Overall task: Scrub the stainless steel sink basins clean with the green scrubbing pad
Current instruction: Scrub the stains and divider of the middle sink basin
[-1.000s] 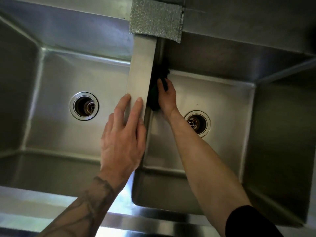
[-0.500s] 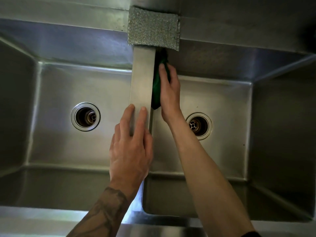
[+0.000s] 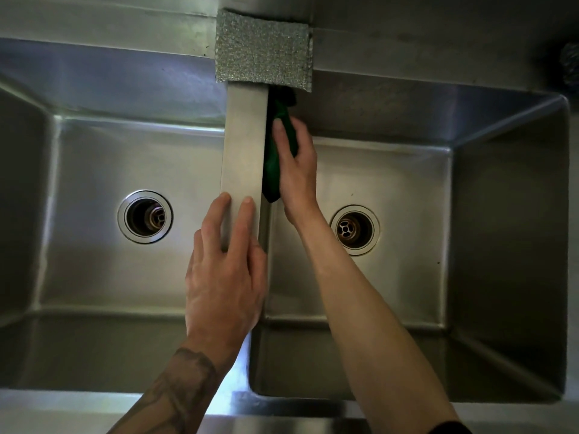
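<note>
Pressing divider [image 3: 243, 145], pad [image 3: 271, 175] in right hand [image 3: 297, 170]

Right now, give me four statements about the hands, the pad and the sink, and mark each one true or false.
1. The right hand holds the green pad against the divider, on the side facing the right basin. True.
2. A silver sponge lies on the back ledge at the divider's far end. True.
3. The left hand grips the silver sponge. False: the left hand rests on top of the divider with straight fingers, and nothing touches the sponge.
4. The left basin is full of water. False: its floor is bare and its drain is in plain view.
</note>
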### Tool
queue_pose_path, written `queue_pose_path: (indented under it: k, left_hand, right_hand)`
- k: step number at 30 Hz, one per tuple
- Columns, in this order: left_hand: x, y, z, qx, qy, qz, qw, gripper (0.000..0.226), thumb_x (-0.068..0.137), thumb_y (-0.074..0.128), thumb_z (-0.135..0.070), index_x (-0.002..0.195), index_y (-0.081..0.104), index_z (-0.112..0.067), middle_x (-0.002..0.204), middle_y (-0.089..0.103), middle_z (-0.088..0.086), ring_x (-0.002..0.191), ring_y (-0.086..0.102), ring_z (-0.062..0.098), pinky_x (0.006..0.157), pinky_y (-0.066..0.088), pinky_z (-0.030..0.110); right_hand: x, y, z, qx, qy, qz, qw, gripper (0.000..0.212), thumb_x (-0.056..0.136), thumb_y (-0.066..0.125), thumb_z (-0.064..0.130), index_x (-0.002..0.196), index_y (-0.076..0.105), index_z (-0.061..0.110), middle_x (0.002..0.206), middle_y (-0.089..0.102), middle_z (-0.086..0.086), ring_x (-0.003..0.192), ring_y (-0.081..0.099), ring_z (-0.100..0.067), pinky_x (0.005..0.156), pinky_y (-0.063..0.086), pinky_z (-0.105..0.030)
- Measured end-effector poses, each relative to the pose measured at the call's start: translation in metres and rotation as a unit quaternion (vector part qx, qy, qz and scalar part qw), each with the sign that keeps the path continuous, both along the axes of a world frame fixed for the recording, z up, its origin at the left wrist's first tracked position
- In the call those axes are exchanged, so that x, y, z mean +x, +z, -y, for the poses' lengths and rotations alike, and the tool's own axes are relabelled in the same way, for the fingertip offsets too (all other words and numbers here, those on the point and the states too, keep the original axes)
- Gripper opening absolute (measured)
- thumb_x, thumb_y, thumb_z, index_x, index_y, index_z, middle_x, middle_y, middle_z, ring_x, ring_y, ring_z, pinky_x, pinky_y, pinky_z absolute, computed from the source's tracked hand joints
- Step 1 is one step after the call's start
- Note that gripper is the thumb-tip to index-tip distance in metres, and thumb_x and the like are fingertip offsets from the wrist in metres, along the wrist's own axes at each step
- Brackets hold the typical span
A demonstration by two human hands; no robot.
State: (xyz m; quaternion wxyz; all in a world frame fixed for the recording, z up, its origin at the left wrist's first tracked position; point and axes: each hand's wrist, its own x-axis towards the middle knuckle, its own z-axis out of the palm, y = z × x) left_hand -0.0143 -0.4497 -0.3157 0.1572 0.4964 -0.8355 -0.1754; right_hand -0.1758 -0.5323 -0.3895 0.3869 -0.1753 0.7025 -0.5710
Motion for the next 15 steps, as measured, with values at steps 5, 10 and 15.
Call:
queue_pose_path:
  k: [5, 10, 15]
  left_hand:
    - [-0.001, 0.001, 0.0, 0.01, 0.004, -0.006, 1.0, 0.046, 0.109, 0.041, -0.02, 0.153, 0.053, -0.013, 0.159, 0.037, 0.013, 0.127, 0.058, 0.039, 0.09, 0.06, 0.055]
    - [-0.002, 0.003, 0.0, 0.025, -0.001, -0.012, 1.0, 0.047, 0.109, 0.041, -0.02, 0.153, 0.053, -0.01, 0.158, 0.037, 0.014, 0.13, 0.056, 0.04, 0.094, 0.059, 0.056]
    - [0.001, 0.002, 0.002, 0.034, -0.009, -0.018, 0.999, 0.045, 0.11, 0.04, -0.018, 0.153, 0.052, -0.009, 0.158, 0.036, 0.016, 0.134, 0.053, 0.04, 0.098, 0.058, 0.055]
  right_hand:
    - [-0.004, -0.028, 0.0, 0.112, 0.046, 0.033, 0.992, 0.046, 0.109, 0.052, 0.039, 0.149, 0.053, 0.017, 0.148, 0.053, -0.008, 0.136, 0.051, -0.023, 0.116, 0.041, -0.035]
    - [0.026, -0.009, -0.042, 0.04, 0.015, -0.024, 0.999, 0.034, 0.102, 0.05, 0.059, 0.128, 0.061, 0.041, 0.129, 0.058, 0.015, 0.118, 0.054, 0.009, 0.094, 0.038, -0.003]
    - [0.023, -0.022, -0.046, 0.104, 0.063, 0.025, 0.992, 0.038, 0.108, 0.051, 0.043, 0.14, 0.056, 0.023, 0.133, 0.054, 0.001, 0.123, 0.056, -0.01, 0.106, 0.045, -0.025]
